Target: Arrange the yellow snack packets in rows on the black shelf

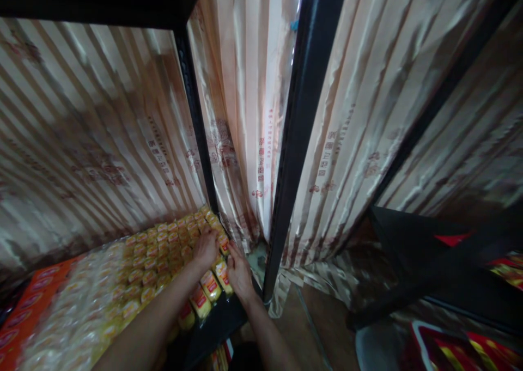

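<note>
Yellow packets [210, 285] at the shelf edge [212, 327] could topple off if the left hand [205, 249], flat on the row, or right hand [239, 273], gripping one, nudges them.

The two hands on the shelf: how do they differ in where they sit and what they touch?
The left hand lies flat on top of the yellow packs, farther back on the shelf; the right hand sits nearer the front edge, beside the black post. The left covers several packs; the right has its fingers against one front-row pack. Both are bare and reach the same corner.
</note>
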Action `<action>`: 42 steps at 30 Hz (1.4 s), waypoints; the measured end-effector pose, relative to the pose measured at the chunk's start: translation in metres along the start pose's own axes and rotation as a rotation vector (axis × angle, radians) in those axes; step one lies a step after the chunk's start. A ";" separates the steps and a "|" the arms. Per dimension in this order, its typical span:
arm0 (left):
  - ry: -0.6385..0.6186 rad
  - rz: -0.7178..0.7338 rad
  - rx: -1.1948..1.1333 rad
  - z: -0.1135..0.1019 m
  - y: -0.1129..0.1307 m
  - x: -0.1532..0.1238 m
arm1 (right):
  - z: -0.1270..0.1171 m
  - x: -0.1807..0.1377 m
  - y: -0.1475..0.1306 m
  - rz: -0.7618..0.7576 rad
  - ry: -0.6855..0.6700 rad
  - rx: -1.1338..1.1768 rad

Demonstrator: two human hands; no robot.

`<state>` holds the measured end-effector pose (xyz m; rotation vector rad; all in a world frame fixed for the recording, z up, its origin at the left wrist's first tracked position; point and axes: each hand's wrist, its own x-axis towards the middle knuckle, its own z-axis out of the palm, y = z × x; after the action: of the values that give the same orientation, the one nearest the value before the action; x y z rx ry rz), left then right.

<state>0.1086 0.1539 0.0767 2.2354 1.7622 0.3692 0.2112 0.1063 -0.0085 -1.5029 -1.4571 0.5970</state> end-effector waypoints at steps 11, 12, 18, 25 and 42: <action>0.005 0.036 0.039 0.006 -0.006 0.006 | 0.000 0.001 -0.002 0.064 0.036 0.141; -0.002 0.034 0.040 0.006 -0.006 0.006 | -0.001 0.000 -0.002 0.066 0.026 0.156; -0.012 0.023 0.085 0.000 0.000 0.001 | -0.004 -0.002 -0.004 0.107 -0.018 0.206; 0.047 0.074 0.056 -0.015 0.008 -0.014 | -0.011 -0.007 -0.009 0.133 0.006 0.260; 0.133 0.132 -0.405 0.023 0.026 -0.157 | -0.035 -0.111 -0.048 -0.073 0.191 0.080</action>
<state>0.1047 -0.0057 0.0594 2.0725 1.4407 0.8388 0.1973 -0.0154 0.0201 -1.3985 -1.3197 0.4495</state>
